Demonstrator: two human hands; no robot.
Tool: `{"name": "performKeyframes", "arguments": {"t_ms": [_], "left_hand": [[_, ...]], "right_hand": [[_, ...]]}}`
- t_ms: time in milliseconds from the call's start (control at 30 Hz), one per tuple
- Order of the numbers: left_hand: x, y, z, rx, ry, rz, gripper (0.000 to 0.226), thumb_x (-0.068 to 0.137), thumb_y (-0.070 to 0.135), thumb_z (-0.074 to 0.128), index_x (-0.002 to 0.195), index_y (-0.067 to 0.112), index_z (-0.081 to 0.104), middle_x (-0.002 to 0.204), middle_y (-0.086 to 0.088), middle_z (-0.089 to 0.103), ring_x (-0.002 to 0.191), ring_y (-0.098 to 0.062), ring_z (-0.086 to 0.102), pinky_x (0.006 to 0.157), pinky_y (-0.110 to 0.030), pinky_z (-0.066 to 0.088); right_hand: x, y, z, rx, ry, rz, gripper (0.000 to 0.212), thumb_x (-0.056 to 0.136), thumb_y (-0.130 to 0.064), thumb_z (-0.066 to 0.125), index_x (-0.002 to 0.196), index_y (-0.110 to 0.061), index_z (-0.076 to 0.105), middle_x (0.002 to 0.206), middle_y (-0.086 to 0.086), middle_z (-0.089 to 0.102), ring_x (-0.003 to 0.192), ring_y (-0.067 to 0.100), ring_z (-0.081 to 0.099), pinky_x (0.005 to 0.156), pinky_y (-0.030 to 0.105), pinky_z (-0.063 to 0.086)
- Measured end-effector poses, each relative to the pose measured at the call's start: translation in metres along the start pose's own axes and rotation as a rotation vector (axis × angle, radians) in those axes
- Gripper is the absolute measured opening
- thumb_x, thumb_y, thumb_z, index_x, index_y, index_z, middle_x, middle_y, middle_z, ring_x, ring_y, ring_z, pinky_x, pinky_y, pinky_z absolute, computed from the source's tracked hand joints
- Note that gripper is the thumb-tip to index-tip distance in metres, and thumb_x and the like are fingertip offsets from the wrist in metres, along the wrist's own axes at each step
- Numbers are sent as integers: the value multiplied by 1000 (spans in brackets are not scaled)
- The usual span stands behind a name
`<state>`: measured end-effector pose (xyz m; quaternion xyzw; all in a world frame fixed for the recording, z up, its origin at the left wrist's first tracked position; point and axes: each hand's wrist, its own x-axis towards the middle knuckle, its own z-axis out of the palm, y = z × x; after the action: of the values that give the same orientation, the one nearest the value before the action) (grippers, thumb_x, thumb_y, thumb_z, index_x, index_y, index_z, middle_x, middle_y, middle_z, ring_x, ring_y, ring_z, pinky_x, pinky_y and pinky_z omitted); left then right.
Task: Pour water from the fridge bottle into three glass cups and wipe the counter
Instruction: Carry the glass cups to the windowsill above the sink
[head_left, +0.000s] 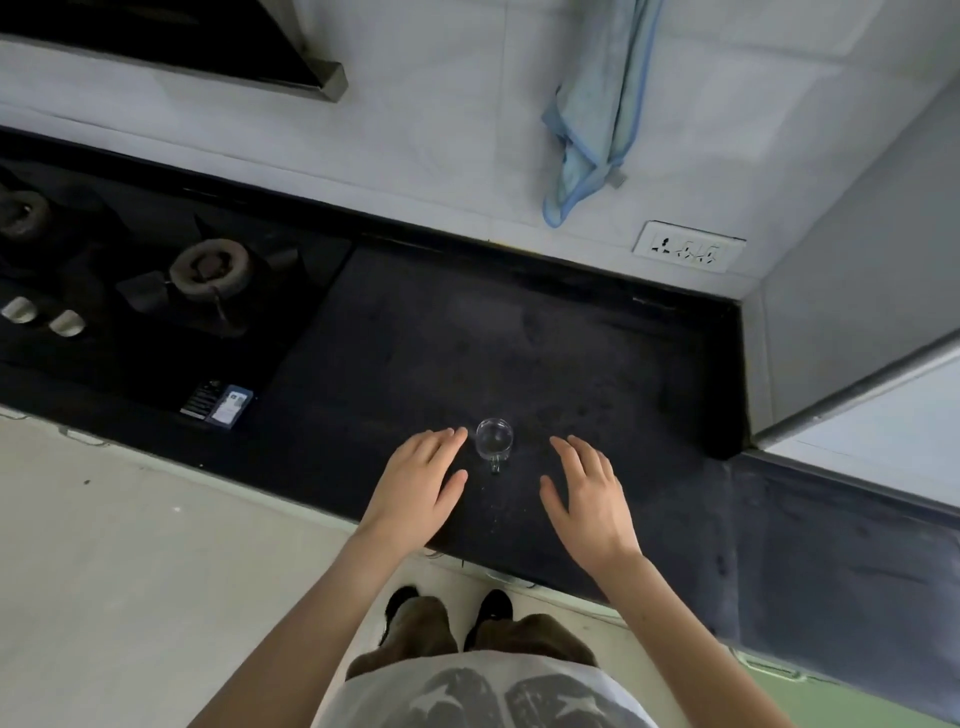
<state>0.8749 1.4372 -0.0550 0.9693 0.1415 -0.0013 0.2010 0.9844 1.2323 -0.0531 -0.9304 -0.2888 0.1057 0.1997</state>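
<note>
A long black stone counter (571, 353) is running across the view below a white tiled wall (415, 130), with a black gas stove (156, 291) sitting at its left end and a grey cabinet side (857, 270) closing off its right. A light blue cloth with a darker blue edge (597, 114) is hanging against the wall above the counter, and a white socket plate (688, 246) is sitting on the wall to its lower right. The left hand (421, 488) and the right hand (587, 493) are hovering palm down over the counter's near edge, fingers straight and lying close together, thumbs held out, neither gripping anything. Between them a small clear glass cup with a handle (494, 439) is standing upright on the counter, the left fingertips (457, 434) lying just beside its rim, the right hand staying apart
</note>
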Motion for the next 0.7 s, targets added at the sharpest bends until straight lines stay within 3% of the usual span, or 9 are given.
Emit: {"name": "performKeyframes", "arguments": {"t_ms": [267, 533, 700], "left_hand": [[40, -34, 13, 80, -116, 108, 53, 101, 37, 39, 150, 20, 29, 151, -2, 39, 140, -22, 32, 117, -36, 25], [61, -65, 26, 93, -224, 167, 54, 101, 38, 40, 151, 24, 25, 153, 0, 34, 142, -22, 28, 117, -37, 24], [62, -76, 24, 74, -240, 186, 54, 101, 39, 38, 152, 25, 22, 154, 1, 32, 143, -20, 26, 118, -36, 23]], "right_hand": [[36, -21, 30, 1, -15, 62, 57, 98, -39, 49, 149, -18, 34, 152, 5, 38, 141, 24, 31, 113, 35, 30], [64, -47, 68, 55, -74, 225, 78, 85, -46, 67, 149, -17, 31, 148, 2, 42, 133, 24, 40, 103, 35, 42], [70, -52, 80, 16, -92, 318, 77, 86, -43, 68, 148, -16, 31, 144, 3, 43, 130, 25, 41, 100, 34, 44]]}}
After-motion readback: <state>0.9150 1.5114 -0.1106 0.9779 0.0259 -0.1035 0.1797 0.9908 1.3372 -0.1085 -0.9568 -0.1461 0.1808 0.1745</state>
